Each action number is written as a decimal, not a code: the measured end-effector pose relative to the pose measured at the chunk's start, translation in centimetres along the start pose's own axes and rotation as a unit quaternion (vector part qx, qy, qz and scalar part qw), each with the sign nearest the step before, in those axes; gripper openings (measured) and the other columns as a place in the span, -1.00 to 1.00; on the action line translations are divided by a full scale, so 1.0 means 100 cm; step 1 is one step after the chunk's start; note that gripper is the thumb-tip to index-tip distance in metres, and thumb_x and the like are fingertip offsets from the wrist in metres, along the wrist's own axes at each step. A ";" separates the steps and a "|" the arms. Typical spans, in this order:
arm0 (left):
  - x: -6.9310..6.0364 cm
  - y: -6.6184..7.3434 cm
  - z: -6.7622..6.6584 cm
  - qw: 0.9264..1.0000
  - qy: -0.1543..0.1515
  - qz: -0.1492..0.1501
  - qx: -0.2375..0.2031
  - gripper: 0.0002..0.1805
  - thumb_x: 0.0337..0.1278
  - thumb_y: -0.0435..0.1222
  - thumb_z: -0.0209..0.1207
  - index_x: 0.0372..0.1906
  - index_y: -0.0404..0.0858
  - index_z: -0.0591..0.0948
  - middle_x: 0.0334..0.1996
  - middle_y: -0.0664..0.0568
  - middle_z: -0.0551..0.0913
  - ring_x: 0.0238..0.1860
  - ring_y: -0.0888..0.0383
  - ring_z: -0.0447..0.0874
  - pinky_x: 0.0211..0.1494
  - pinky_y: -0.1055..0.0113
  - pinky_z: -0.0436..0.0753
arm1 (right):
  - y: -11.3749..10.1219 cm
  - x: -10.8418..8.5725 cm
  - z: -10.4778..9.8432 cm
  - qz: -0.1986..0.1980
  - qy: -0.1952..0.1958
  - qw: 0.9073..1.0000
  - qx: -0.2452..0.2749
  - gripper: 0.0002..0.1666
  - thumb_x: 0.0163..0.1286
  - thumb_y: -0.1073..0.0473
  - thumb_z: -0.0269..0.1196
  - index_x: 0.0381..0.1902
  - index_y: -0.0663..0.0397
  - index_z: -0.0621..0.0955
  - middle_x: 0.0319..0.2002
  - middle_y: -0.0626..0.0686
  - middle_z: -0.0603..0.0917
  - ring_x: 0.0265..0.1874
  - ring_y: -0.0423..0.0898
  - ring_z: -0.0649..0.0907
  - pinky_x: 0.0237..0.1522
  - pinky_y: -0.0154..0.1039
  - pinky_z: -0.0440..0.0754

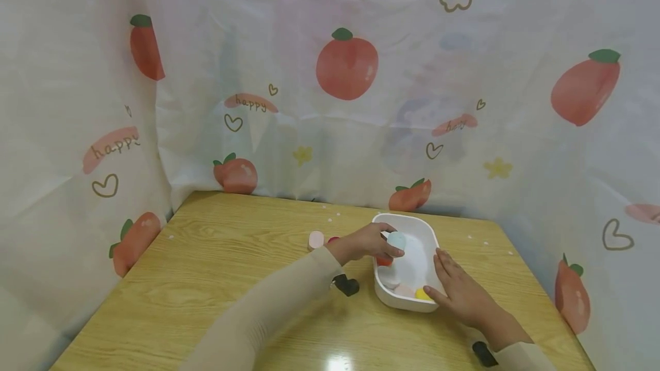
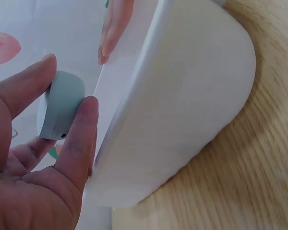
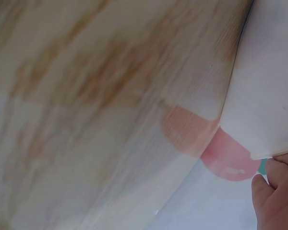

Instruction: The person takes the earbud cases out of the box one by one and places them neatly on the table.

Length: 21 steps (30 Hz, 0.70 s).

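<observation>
My left hand (image 1: 375, 240) pinches a pale blue rounded block (image 1: 396, 240) over the white tray (image 1: 405, 302). In the left wrist view, the thumb and fingers of the left hand (image 2: 48, 139) hold the pale blue block (image 2: 62, 105) beside the tray wall (image 2: 182, 96). My right hand (image 1: 461, 291) lies along the tray's right side, fingers extended; the right wrist view shows part of that hand (image 3: 278, 191) at its edge. Inside the tray are a red piece (image 1: 384, 261), a yellow piece (image 1: 422, 293), and white and pale pink pieces.
Left of the tray, a pale pink block (image 1: 316, 239) stands on the wooden table (image 1: 232, 268), with a dark red piece (image 1: 334, 240) partly behind the left wrist. A white curtain with fruit prints (image 1: 309, 147) surrounds the table's back and sides.
</observation>
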<state>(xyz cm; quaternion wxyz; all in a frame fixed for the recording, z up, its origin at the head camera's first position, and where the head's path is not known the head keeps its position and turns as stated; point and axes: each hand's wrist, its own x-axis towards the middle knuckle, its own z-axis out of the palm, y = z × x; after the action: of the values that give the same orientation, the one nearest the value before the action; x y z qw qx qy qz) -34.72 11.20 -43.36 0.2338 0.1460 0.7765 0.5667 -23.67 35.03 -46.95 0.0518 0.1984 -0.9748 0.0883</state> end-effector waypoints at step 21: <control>-0.015 -0.014 -0.056 1.000 0.023 0.002 -0.010 -0.37 -0.09 -0.39 0.48 0.17 -0.25 0.51 -0.21 -0.11 0.57 -0.27 0.05 0.66 -0.22 0.29 0.71 | 0.000 0.000 0.001 0.006 -0.004 1.000 0.003 0.01 0.47 -0.30 -0.01 0.44 0.48 0.08 0.49 0.32 -0.02 0.46 0.23 -0.01 0.24 -0.52 -0.44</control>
<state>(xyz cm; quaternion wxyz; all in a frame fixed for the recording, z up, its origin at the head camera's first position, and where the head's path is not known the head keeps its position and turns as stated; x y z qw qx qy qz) -36.38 5.48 -42.98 0.2158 0.1319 0.7759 0.5780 -23.67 35.04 -47.10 0.0469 0.1926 -0.9759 0.0910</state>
